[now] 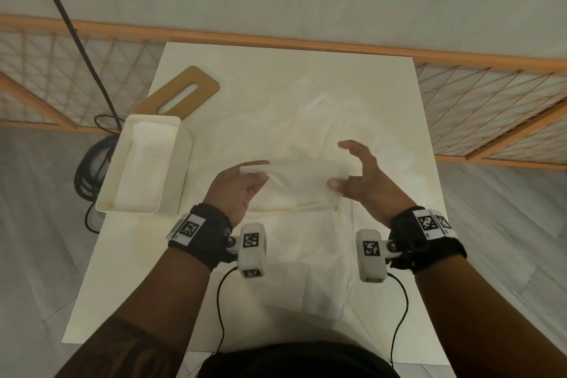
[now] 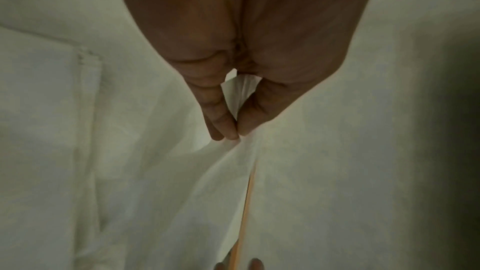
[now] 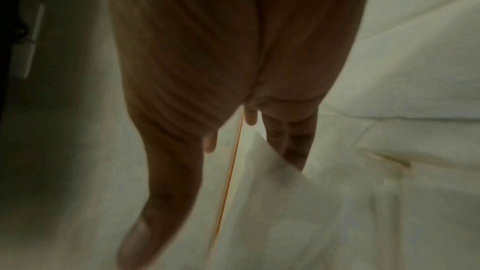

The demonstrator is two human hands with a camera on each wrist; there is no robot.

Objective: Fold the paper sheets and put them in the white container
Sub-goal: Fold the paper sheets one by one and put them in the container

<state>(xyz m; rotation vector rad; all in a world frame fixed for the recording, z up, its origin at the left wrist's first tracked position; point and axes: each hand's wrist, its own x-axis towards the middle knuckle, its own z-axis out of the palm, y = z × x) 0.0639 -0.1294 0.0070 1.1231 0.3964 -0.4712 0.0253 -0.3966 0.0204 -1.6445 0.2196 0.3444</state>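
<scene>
A white paper sheet hangs lifted over the table between both hands. My left hand pinches its left end between thumb and fingertips; the left wrist view shows this pinch on the sheet. My right hand holds the right end, thumb in front and curled fingers behind, index finger raised. In the blurred right wrist view the sheet sits against the fingers of that hand. The white container stands at the left with folded paper inside.
More white sheets lie spread and crumpled across the white table. A wooden lid with a slot lies behind the container. A wooden lattice rail runs behind the table. Black cables coil on the floor at left.
</scene>
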